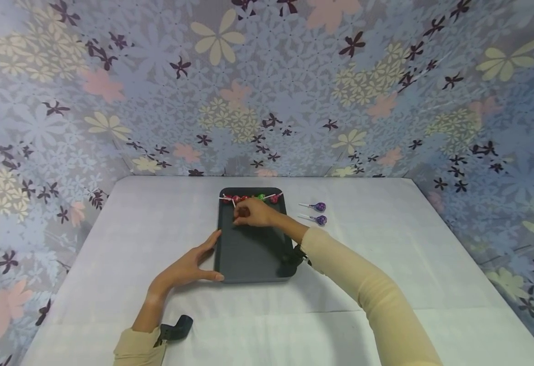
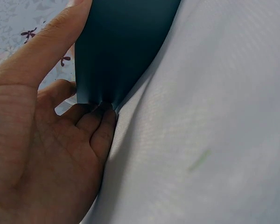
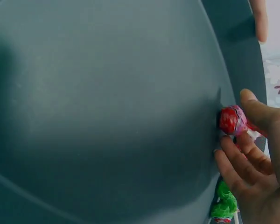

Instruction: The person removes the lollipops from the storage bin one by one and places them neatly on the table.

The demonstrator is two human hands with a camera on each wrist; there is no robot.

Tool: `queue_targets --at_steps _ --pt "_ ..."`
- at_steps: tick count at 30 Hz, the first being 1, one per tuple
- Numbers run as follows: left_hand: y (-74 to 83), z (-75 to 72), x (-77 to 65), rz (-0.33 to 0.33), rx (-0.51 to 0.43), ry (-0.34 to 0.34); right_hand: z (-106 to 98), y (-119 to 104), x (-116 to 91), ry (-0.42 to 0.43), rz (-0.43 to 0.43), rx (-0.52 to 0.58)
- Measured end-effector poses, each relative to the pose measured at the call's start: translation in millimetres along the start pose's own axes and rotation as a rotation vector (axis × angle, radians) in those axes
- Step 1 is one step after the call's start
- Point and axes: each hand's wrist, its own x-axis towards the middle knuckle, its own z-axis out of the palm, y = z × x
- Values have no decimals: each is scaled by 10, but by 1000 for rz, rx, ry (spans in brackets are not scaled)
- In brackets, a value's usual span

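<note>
A dark grey rectangular tray (image 1: 253,259) lies on the white-covered table. My left hand (image 1: 186,267) rests against its left side, fingers on the left edge and thumb near the front corner. In the left wrist view, several fingertips meet the base of the tray's wall (image 2: 123,42). Over the tray's far left part, my right hand (image 1: 258,212) pinches a lollipop with a red and pink wrapper (image 3: 232,120). Its head shows between thumb and fingers in the right wrist view. Green-wrapped lollipops (image 3: 226,200) lie just beside those fingers.
Along the tray's far edge lies a row of lollipops, including a pink-red one (image 1: 274,199) at the right end. Two purple-wrapped lollipops (image 1: 320,207) lie on the table right of the tray, sticks pointing left. Flower-patterned cloth (image 1: 267,101) stands behind and around the table.
</note>
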Motion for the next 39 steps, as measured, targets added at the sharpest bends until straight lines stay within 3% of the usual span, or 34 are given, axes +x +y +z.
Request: queue_targets --at_steps 10,19,27,32,39 --pt "-12 25 24 10 -9 -6 -8 24 -38 -7 55 -28" --pt "-3 14 34 8 -12 -3 -61 54 -97 -23 81 121" --pt "-1 10 27 8 -8 -5 -107 57 -190 -7 117 175" --pt "-7 0 14 3 4 4 -214 60 -307 9 142 273" --pt "9 -2 5 0 -1 -8 -417 43 -642 59 128 370"
